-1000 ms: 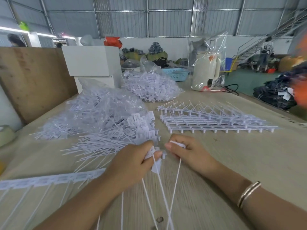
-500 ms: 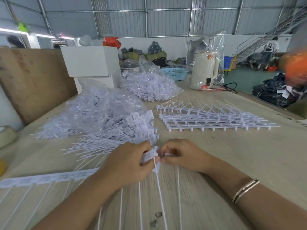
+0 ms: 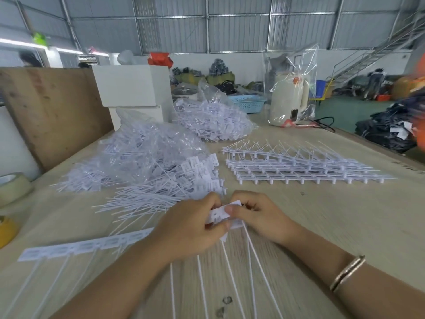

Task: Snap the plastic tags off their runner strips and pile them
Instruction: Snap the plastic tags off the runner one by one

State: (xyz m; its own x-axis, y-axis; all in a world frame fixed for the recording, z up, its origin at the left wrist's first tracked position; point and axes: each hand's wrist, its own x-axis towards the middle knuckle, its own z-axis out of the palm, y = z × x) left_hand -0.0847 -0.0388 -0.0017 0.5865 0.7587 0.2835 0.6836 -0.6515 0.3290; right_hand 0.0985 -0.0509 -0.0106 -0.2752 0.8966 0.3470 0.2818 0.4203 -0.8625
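Two clear, crinkled plastic bags hold loose white tags: the near bag (image 3: 147,155) slumps wide at the left of the table (image 3: 333,226), stuffed with a tangle of flat square heads and thin tails, and the far bag (image 3: 213,122) sits behind it, fuller and rounder. A loose pile (image 3: 174,187) of snapped-off tags spills in front of the near bag, heads stacked to the right, tails fanned left. Right of it lie spent runners (image 3: 299,169), stiff white combs with short pegs, stacked flat. At the near centre both hands meet over one tag strip (image 3: 223,214): the left hand (image 3: 190,229) has its fingers curled around the strip's flat heads, and the right hand (image 3: 262,215) pinches the end tag between thumb and bent fingers. The strip's long thin tails (image 3: 230,279) run toward the camera across the pale wood-grain top. To the left, the strip's joined heads (image 3: 82,246) lie flat on the table. A roll of tape (image 3: 13,187) sits at the left edge, white boxes (image 3: 131,86) stand behind the bags, and a cream kettle (image 3: 288,97) stands inside a clear bag farther back. The right wrist wears a metal bangle (image 3: 347,272).
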